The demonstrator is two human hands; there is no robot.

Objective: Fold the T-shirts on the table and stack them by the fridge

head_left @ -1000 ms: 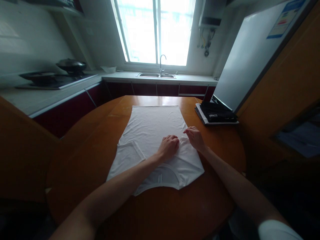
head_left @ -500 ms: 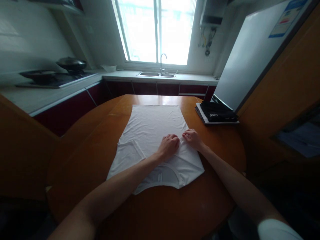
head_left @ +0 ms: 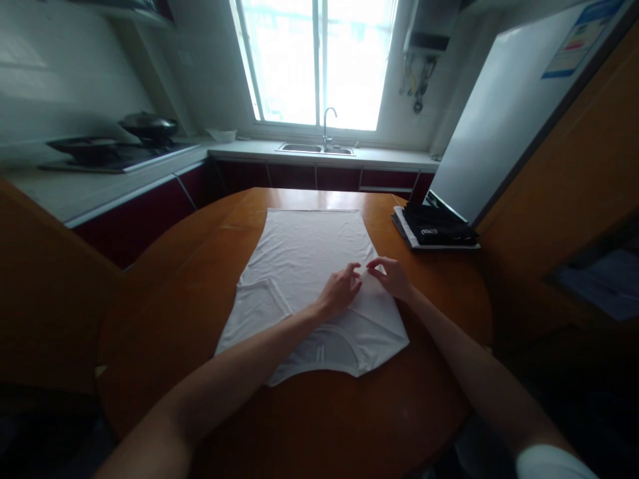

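A white T-shirt (head_left: 314, 243) lies spread on the wooden table, its hem toward the window and its neckline toward me. The sleeve on the left is folded in over the body. My right hand (head_left: 392, 276) pinches a bit of fabric near the shirt's right side, between thumb and forefinger. Just left of it, my left hand (head_left: 340, 291) rests over the shirt with thumb and fingers apart. Its fingertips are close to the pinched fabric. My left forearm crosses the lower left part of the shirt and hides some of it.
A stack of folded dark and white clothes (head_left: 434, 227) sits at the table's right side. The round wooden table (head_left: 164, 299) has a counter with a sink (head_left: 314, 149) beyond it. A stove with pans (head_left: 150, 126) is at left, a fridge (head_left: 504, 100) at right.
My left fingers have lifted and spread a little from the cloth. My right thumb and forefinger have closed into a clearer pinch on the fabric. The shirt lies almost unchanged.
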